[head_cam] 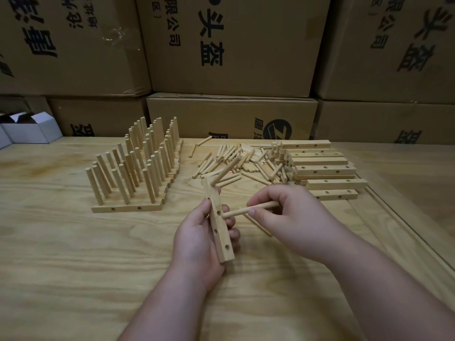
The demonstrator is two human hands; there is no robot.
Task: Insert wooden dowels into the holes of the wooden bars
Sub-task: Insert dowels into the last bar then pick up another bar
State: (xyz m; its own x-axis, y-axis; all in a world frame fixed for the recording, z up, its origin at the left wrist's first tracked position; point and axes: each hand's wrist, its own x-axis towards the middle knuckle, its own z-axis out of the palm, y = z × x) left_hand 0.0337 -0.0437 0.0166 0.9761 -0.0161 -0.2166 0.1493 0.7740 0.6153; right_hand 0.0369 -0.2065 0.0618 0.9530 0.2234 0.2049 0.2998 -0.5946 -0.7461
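From where I sit, the pale plywood desk (73,254) fills the lower view, with stacked brown cardboard cartons (231,45) printed in black behind it. On the left of the desk stands a block of finished light wooden bars (128,207) laid side by side, each bristling with upright dowels. To the right lies a stack of bare drilled wooden bars (320,168), and between the two a loose heap of short round wooden dowels (246,161).

Nearer me, my left hand (197,237) has its grip wrapped round a pale square-section wooden bar (219,227), held off the desk with its long axis running near to far. One dowel (226,171) already stands seated in the far hole, leaning up and away to the right. The holed face looks rightward, toward my other hand.

My right hand (290,212) has its grip pinched on a single round wooden dowel (251,209), thumb and fingertips clamped about its right half. Its long axis lies nearly crosswise to the bar, and its free left tip touches the bar face just at the second hole (218,213).

So I judge the coming move turns on that: the hole lies directly left of the right grip, along the dowel's own axis, and a straight leftward push should seat it. Two lower holes remain empty.
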